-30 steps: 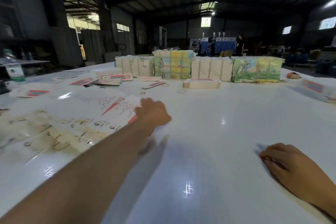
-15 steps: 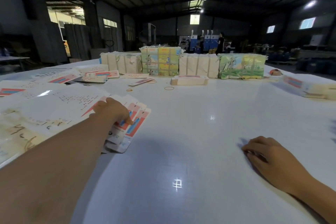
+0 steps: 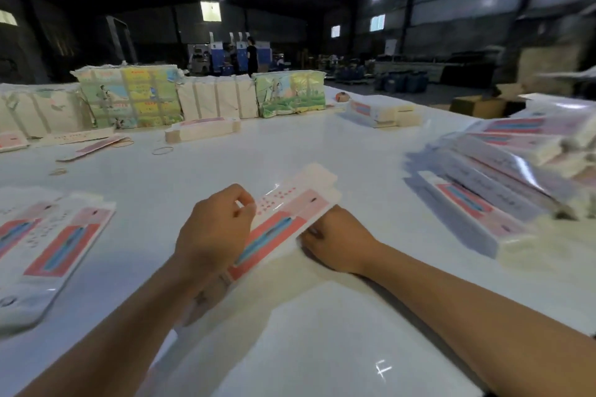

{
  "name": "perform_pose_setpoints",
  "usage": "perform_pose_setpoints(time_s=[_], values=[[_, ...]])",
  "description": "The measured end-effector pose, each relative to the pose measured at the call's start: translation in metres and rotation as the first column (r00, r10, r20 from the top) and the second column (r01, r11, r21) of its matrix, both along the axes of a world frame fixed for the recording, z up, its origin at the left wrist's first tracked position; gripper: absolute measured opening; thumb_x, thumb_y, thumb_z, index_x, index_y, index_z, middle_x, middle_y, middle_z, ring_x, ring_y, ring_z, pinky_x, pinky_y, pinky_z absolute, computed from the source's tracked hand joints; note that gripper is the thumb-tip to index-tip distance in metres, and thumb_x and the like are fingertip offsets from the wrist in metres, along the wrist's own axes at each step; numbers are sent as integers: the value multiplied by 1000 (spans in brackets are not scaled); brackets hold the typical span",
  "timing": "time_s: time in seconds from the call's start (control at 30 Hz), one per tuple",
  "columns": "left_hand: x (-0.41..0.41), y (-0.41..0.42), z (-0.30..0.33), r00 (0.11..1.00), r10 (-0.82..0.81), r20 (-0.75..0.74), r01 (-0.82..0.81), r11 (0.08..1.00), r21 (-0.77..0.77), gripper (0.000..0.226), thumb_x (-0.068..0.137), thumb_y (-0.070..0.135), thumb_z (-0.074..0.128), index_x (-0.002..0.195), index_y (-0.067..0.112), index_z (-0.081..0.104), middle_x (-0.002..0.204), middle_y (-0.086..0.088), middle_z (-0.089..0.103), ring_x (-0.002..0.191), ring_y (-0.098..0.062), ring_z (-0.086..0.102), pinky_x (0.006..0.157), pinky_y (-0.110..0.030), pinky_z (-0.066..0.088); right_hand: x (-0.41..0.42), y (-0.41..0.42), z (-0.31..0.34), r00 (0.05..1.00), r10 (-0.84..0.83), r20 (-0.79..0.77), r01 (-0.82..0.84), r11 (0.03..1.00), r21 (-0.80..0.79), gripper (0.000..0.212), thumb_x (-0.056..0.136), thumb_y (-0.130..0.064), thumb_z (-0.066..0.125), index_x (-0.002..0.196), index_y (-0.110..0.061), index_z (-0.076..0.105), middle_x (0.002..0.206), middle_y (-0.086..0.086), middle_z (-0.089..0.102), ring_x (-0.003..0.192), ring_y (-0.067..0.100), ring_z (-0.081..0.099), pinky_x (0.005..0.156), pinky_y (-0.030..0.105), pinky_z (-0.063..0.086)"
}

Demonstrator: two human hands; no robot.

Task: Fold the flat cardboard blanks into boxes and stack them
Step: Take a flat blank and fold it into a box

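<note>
Both hands on one flat blank (image 3: 283, 219) mid-desk: left hand (image 3: 214, 232) pinching left long edge, right hand (image 3: 338, 240) gripping right edge. Light, thin, glossy, likely slippery; best held along creases.

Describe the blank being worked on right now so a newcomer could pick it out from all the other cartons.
Start at the big white table and look to its near middle. There a flat white cardboard blank with red and blue printing lies slanted between the left hand and right hand. Unlike the loose blanks at left and the folded boxes at right, it alone is gripped.
</note>
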State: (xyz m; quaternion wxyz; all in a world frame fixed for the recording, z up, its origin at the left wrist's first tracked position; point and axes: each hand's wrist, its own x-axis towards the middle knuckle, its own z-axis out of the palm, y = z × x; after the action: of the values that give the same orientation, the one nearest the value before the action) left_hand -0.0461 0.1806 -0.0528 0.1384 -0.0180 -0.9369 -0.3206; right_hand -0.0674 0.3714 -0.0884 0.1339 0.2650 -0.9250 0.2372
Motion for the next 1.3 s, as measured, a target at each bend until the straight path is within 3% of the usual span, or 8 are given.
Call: perform_pose_setpoints(time_s=[0.2, 0.37, 0.47, 0.67, 0.77, 0.93, 1.17, 1.3], values=[[3, -6, -24, 982, -136, -128, 136, 991, -11, 20, 98, 32, 42, 90, 18, 55, 111, -2, 65, 76, -18, 66, 58, -28, 58, -8, 3, 1, 976, -65, 206, 139, 919, -368, 24, 93, -7, 45, 101, -4, 68, 99, 11, 71, 88, 24, 64, 76, 33, 53], [5, -17, -24, 978, -158, -139, 153, 987, -49, 20, 95, 36, 44, 93, 19, 55, 111, -1, 66, 74, -20, 67, 56, -25, 57, -13, 9, 19, 818, 277, 504, 452, 233, -861, 41, 100, -30, 40, 71, -6, 55, 51, 8, 54, 41, 22, 46, 37, 23, 32], [7, -13, -23, 981, -95, -167, 58, 975, -214, 38, 92, 55, 36, 105, 26, 56, 112, 4, 64, 78, -15, 61, 61, -26, 53, -9, 8, 15, 858, 233, 459, 334, 426, -841, 30, 93, -9, 47, 63, -7, 45, 43, 10, 48, 36, 20, 41, 36, 22, 28], [15, 5, -27, 989, -56, -133, -30, 823, -568, 93, 64, 88, 27, 135, 27, 28, 116, 11, 47, 95, -6, 44, 69, -21, 35, -5, 8, 15, 899, 131, 419, 316, 470, -824, 19, 96, -7, 47, 82, 5, 55, 63, 17, 59, 39, 17, 47, 38, 26, 39], [15, 7, -25, 989, 8, -151, -81, 870, -487, 79, 71, 79, 43, 128, 27, 32, 110, 9, 47, 92, -8, 46, 66, -20, 38, -2, 8, 12, 944, -206, 260, 327, 701, -633, 26, 98, -23, 48, 123, -18, 53, 118, 2, 58, 88, 10, 61, 75, 29, 56], [16, 8, -19, 971, 103, -215, -199, 849, -490, 78, 70, 80, 43, 125, 25, 35, 108, 7, 49, 89, -10, 47, 66, -21, 38, 5, 9, 8, 965, -220, -144, 201, 970, -135, 38, 99, -37, 40, 130, -20, 56, 148, -5, 31, 134, 9, 18, 106, 22, 26], [17, 9, -19, 960, 120, -253, -251, 772, -584, 82, 70, 82, 37, 127, 24, 34, 111, 7, 50, 93, -11, 50, 66, -21, 34, 6, 1, 6, 989, -141, -31, 130, 961, -244, 26, 95, -26, 53, 117, -21, 66, 143, -4, 40, 132, 9, 24, 100, 4, 15], [16, 5, -17, 972, 96, -216, -201, 819, -537, 82, 70, 81, 39, 129, 25, 30, 113, 7, 48, 96, -11, 50, 69, -21, 40, 9, 1, 20, 951, 108, 291, 131, 710, -692, 32, 87, -3, 61, 97, -33, 70, 143, -11, 39, 131, 11, 37, 112, 40, 32]])
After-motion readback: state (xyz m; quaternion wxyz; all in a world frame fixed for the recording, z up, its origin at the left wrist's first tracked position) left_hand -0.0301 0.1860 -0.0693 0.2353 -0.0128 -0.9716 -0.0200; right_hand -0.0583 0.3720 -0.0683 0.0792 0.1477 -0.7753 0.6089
